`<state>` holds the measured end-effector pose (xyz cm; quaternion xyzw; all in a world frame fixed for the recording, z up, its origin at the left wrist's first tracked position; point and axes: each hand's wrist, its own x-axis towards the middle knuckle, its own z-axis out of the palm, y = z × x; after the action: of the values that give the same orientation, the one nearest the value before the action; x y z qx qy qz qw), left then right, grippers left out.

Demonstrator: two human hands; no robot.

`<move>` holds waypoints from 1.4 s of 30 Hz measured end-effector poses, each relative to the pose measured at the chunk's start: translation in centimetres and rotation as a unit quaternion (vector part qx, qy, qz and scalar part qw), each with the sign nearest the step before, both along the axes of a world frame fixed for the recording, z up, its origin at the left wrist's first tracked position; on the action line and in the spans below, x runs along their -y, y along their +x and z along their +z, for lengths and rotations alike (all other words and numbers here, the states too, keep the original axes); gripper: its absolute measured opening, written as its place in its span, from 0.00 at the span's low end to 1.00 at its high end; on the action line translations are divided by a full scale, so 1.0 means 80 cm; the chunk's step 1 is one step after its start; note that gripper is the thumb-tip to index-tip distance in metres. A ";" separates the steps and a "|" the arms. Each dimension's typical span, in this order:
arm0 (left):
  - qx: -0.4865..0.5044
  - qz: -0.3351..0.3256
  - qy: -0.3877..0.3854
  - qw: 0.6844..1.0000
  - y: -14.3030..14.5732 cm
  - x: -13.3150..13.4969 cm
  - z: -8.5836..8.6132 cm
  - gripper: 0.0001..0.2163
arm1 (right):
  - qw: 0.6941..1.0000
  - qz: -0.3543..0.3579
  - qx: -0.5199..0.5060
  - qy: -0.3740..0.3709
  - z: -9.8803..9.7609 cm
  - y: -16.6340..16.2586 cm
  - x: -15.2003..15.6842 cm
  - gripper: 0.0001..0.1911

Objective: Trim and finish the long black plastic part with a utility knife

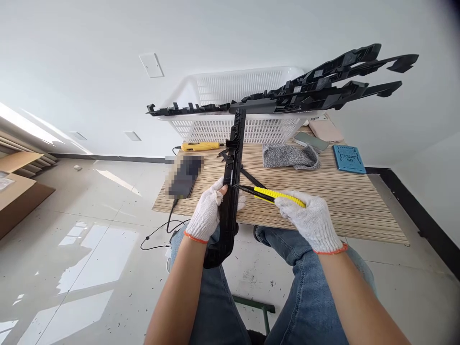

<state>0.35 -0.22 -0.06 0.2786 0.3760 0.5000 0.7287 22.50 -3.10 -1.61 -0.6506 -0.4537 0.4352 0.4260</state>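
My left hand (208, 211), in a white knit glove with the thumb tip bare, is closed around a long black plastic trim piece (227, 211). That piece slants upright, its lower end over my lap and its upper end near the basket. My right hand (309, 213), also gloved, is closed on a slim yellow-and-black hand tool (269, 193) with a ribbed handle. The tool's dark tip touches or nearly touches the trim piece just right of my left thumb; its exact kind is unclear. Small dark plastic pieces (253, 177) show behind the trim piece.
A white plastic basket (201, 129) stands against the wall, with several long black trim pieces (305, 98) across its top. The striped table (341, 206) bears a yellow power tool (201, 146), a blurred phone (185, 177), a grey cloth (287, 156) and a blue box (348, 159).
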 end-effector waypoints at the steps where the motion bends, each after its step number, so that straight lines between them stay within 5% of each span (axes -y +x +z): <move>1: -0.001 0.000 -0.004 1.000 0.000 0.000 0.000 0.27 | 1.000 -0.011 0.000 0.003 0.000 0.000 0.000 0.28; 15: -0.023 -0.010 -0.009 1.000 -0.002 0.001 -0.001 0.25 | 1.000 -0.004 0.013 0.020 0.001 0.000 -0.001 0.27; 22: -0.037 -0.004 -0.019 0.999 -0.004 -0.002 -0.003 0.25 | 0.996 0.088 0.020 0.020 -0.001 0.005 -0.001 0.21; 30: -0.015 -0.010 -0.006 1.000 -0.002 0.001 0.000 0.21 | 1.000 -0.017 0.016 0.013 0.004 -0.003 -0.002 0.24; 36: -0.042 -0.008 -0.019 0.999 -0.003 0.000 0.000 0.25 | 0.998 0.061 0.005 0.005 0.006 -0.001 -0.003 0.23; 42: -0.017 0.001 -0.008 1.000 -0.001 -0.002 -0.003 0.26 | 0.999 -0.004 0.029 0.023 0.010 -0.008 -0.002 0.26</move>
<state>0.29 -0.05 -0.29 0.2811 0.3927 0.4928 0.7238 21.88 -2.92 -0.82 -0.6548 -0.4729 0.4043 0.4291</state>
